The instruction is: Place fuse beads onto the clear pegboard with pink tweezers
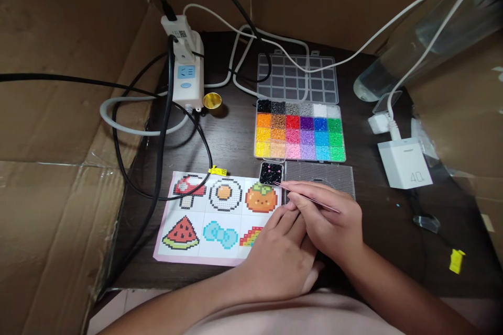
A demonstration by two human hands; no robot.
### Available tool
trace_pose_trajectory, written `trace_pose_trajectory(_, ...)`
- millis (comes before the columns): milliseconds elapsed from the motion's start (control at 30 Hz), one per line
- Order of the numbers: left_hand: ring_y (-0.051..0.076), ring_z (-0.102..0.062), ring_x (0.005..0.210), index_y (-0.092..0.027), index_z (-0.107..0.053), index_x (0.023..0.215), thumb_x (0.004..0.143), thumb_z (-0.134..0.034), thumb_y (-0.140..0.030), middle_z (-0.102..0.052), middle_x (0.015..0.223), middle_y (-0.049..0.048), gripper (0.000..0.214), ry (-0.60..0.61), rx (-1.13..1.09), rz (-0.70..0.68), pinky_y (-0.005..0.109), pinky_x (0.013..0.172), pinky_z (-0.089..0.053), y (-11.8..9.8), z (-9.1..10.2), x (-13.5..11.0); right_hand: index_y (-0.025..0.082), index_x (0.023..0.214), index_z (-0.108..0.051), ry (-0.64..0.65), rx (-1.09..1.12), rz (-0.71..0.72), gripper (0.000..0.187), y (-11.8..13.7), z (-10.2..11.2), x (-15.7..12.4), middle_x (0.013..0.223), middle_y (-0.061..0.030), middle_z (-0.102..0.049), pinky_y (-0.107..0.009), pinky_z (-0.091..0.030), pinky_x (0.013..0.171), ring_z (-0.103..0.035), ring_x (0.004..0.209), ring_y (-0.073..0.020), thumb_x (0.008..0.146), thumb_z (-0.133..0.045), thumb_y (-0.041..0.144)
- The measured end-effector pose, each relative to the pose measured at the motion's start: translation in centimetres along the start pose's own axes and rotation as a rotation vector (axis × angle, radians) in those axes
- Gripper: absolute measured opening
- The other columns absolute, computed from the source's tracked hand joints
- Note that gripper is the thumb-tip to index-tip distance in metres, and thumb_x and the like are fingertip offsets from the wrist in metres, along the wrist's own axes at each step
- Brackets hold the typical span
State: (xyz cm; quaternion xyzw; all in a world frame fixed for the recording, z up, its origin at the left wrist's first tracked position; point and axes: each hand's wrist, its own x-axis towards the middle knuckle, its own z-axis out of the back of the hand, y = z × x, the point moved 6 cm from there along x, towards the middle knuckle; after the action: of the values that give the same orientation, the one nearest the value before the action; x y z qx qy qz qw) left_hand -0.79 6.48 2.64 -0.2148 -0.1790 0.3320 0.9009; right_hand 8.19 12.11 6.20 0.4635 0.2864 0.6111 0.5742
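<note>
My right hand [334,220] is closed around thin tweezers [310,197]. Their tips reach the right edge of a small clear box [261,180] of black beads [270,176], with a few pink ones among them. Whether a bead sits between the tips is too small to tell. Beneath and left of the right hand, my left hand [281,251] lies with its fingers stretched forward over the sheet's right edge and the pegboard's near-left corner. The clear pegboard [318,171] is partly covered by both hands. Bead pictures fill the pattern sheet [196,259]; its lower right is hidden.
Behind the small box stands an open bead case [301,131] sorted by colour, its lid [297,78] laid back. A power strip [188,70], looping cables and a gold cup [212,101] are at left. A white charger [404,162] stands at right, below a clear bottle [404,63]. Cardboard walls enclose the table.
</note>
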Motion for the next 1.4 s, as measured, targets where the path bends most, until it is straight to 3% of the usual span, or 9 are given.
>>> trace_pose_trajectory(1033, 0.028, -0.052, 0.119, -0.015, -0.060, 0.122, 0.088, -0.058, -0.043, -0.063, 0.120, 0.0115, 0.044, -0.051, 0.012, 0.001, 0.045, 0.111, -0.036, -0.01, 0.29, -0.01, 0.024, 0.088, -0.079, 0.005, 0.004, 0.026, 0.024, 0.14, 0.07, 0.01, 0.091, -0.0036, -0.080, -0.029, -0.066, 0.073, -0.077, 0.081, -0.0191, 0.084, -0.063, 0.007)
trace_pose_trajectory(1400, 0.029, -0.052, 0.119, -0.015, -0.061, 0.122, 0.090, -0.056, -0.043, -0.062, 0.118, 0.0114, 0.044, -0.054, 0.025, -0.028, 0.046, 0.111, -0.036, -0.12, 0.39, -0.05, 0.021, 0.087, -0.078, 0.003, -0.014, 0.041, 0.021, 0.16, 0.04, -0.22, 0.090, -0.0036, -0.080, -0.024, -0.064, 0.076, -0.077, 0.082, -0.0162, 0.084, -0.064, 0.005)
